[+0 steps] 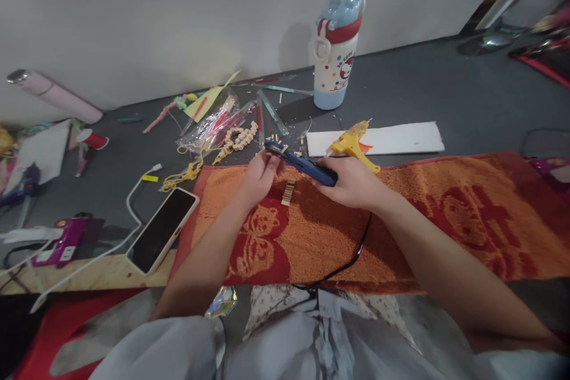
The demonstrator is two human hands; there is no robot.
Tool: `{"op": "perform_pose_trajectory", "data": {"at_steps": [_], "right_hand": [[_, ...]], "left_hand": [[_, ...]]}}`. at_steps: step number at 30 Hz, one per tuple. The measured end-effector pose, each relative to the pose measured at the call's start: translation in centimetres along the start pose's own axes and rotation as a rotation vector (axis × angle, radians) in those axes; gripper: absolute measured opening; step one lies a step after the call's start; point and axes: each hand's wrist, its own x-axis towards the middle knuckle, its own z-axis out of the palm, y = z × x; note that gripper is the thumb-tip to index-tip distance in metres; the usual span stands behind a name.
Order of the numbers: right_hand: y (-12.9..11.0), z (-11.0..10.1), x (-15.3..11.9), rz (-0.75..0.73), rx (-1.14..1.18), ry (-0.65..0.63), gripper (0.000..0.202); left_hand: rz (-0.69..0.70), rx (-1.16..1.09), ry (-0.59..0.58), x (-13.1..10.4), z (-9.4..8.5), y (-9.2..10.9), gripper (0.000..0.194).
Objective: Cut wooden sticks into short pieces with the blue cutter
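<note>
My right hand (pixel 351 181) is wrapped round the handles of a dark blue tool (pixel 307 167), which looks like pliers or cutters. Its head points left, to my left hand (pixel 262 175), whose fingers are pinched together near the jaws. A small pale piece shows at the jaws; what my left fingers hold is too small to make out. Below the tool, a short row of small wooden pieces (pixel 288 192) lies on the orange and red towel (pixel 329 237). Just behind my right hand, a yellow glue gun (pixel 351 142) rests on a white strip (pixel 405 138).
A tall bottle (pixel 336 53) stands behind the tool. Plastic packets (pixel 214 124), a beige beaded piece (pixel 240 138) and yellow cord (pixel 184 175) lie back left. A phone (pixel 162 230) and white cable (pixel 131 196) are left of the towel. A pink flask (pixel 60 95) is far left.
</note>
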Motion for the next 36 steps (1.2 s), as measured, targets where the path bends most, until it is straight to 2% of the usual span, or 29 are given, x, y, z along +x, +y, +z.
{"op": "perform_pose_trajectory", "data": {"at_steps": [16,24,28,33,36], "right_hand": [[0.4,-0.4,0.1,-0.021,0.083,-0.036,0.019],[0.0,0.1,0.2,0.011,-0.036,0.010,0.026],[-0.2,0.2,0.2,0.021,-0.102,0.052,0.030],[0.1,0.4,0.2,-0.029,-0.143,0.087,0.045],[0.2,0.7,0.2,-0.051,-0.135,0.099,0.049]], "left_hand": [[-0.024,-0.007,0.041,-0.6,0.5,-0.4,0.045],[-0.048,-0.088,0.057,0.0,0.3,0.2,0.046],[0.029,0.023,0.077,0.0,0.2,0.1,0.041],[0.069,0.304,0.148,-0.5,-0.1,-0.5,0.017],[0.079,0.433,0.155,-0.6,-0.2,-0.3,0.017]]}}
